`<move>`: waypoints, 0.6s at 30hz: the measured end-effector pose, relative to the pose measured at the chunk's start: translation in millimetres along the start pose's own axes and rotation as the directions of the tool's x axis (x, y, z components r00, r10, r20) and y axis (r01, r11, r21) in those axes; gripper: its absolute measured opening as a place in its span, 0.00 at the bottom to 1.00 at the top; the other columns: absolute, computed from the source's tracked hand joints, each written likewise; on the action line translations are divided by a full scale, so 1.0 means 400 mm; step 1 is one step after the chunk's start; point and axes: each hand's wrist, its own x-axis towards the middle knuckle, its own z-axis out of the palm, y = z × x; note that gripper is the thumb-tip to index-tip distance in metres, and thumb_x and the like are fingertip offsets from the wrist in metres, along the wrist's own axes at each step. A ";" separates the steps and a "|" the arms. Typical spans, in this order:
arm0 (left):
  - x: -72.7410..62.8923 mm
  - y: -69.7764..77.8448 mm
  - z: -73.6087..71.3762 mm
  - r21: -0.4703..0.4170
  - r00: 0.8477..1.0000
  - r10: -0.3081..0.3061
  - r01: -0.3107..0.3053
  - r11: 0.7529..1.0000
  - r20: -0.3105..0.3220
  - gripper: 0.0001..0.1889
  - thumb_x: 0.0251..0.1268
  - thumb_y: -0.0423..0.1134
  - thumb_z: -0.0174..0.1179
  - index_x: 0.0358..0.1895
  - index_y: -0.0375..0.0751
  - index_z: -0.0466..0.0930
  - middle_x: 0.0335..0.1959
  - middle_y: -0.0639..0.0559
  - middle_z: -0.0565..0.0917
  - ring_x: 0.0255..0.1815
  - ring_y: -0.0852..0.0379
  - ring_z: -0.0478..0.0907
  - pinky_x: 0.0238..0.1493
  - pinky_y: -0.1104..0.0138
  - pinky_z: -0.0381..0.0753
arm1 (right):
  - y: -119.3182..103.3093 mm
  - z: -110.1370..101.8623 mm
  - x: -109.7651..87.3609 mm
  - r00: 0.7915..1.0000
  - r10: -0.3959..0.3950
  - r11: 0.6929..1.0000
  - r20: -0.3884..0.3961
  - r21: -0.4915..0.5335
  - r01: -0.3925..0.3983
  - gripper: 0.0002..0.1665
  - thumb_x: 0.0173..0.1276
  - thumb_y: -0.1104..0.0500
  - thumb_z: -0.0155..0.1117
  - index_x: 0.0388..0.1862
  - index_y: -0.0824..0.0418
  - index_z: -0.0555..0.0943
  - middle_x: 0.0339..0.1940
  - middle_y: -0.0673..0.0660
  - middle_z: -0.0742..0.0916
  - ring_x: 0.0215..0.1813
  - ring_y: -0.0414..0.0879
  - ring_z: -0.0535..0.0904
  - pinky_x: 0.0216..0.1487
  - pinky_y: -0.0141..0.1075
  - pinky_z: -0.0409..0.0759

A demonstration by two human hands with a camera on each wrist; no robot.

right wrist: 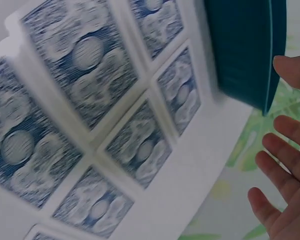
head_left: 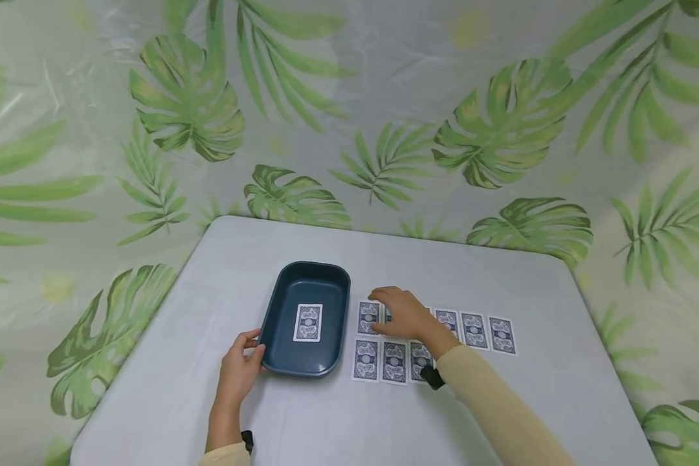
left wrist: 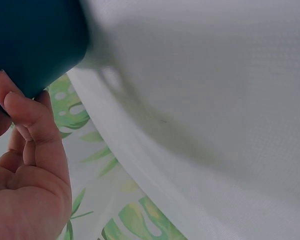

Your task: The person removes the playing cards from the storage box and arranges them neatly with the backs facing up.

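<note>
My left hand (head_left: 239,370) grips the near left rim of a dark teal tray (head_left: 266,370), thumb on one side and fingers on the other. Inside the tray one blue-and-white playing card (head_left: 308,323) lies with its patterned back up. My right hand (head_left: 406,314) is over the far row of cards on the table, with fingers spread and nothing held. It partly covers cards there, while the row's left-end card (head_left: 369,318) shows beside the fingers. In the right wrist view, the right hand (right wrist: 290,175) has its fingers loosely extended above the card rows.
Right of the tray, cards lie back up in two rows, including a near-row card (head_left: 366,360) and the far row's right-end card (head_left: 503,335). A white cloth covers the table (head_left: 303,427). Behind it hangs a leaf-print sheet (head_left: 384,97).
</note>
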 end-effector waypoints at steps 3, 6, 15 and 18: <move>0.001 0.000 0.002 -0.006 1.000 0.003 -0.003 1.000 -0.004 0.20 0.73 0.32 0.53 0.65 0.34 0.69 0.52 0.33 0.76 0.28 0.54 0.81 0.31 0.65 0.78 | -0.026 0.005 0.036 1.000 -0.014 1.000 0.011 0.005 0.014 0.35 0.61 0.48 0.69 0.63 0.63 0.75 0.65 0.61 0.77 0.68 0.57 0.69 0.65 0.54 0.65; 0.003 0.001 0.005 -0.015 1.000 0.007 -0.007 1.000 -0.001 0.20 0.73 0.31 0.53 0.65 0.34 0.69 0.52 0.33 0.76 0.28 0.55 0.80 0.31 0.66 0.78 | -0.050 0.015 0.065 0.999 -0.013 1.000 0.030 0.015 0.013 0.34 0.61 0.48 0.69 0.63 0.61 0.76 0.65 0.59 0.77 0.68 0.55 0.69 0.66 0.51 0.65; 0.005 -0.003 0.002 -0.016 1.000 0.006 -0.006 1.000 -0.004 0.19 0.73 0.31 0.53 0.65 0.34 0.70 0.52 0.34 0.77 0.26 0.55 0.80 0.30 0.64 0.77 | -0.123 0.049 0.124 0.995 -0.075 0.997 0.059 0.025 0.074 0.33 0.62 0.49 0.70 0.63 0.63 0.76 0.62 0.59 0.79 0.67 0.54 0.70 0.66 0.49 0.66; 0.005 -0.003 0.000 -0.021 1.000 0.006 -0.006 1.000 -0.007 0.19 0.73 0.31 0.53 0.64 0.34 0.70 0.52 0.33 0.77 0.27 0.55 0.80 0.30 0.64 0.77 | -0.138 0.063 0.142 0.993 -0.091 0.996 0.070 0.008 0.091 0.32 0.63 0.49 0.69 0.62 0.63 0.76 0.62 0.58 0.79 0.67 0.54 0.70 0.66 0.48 0.66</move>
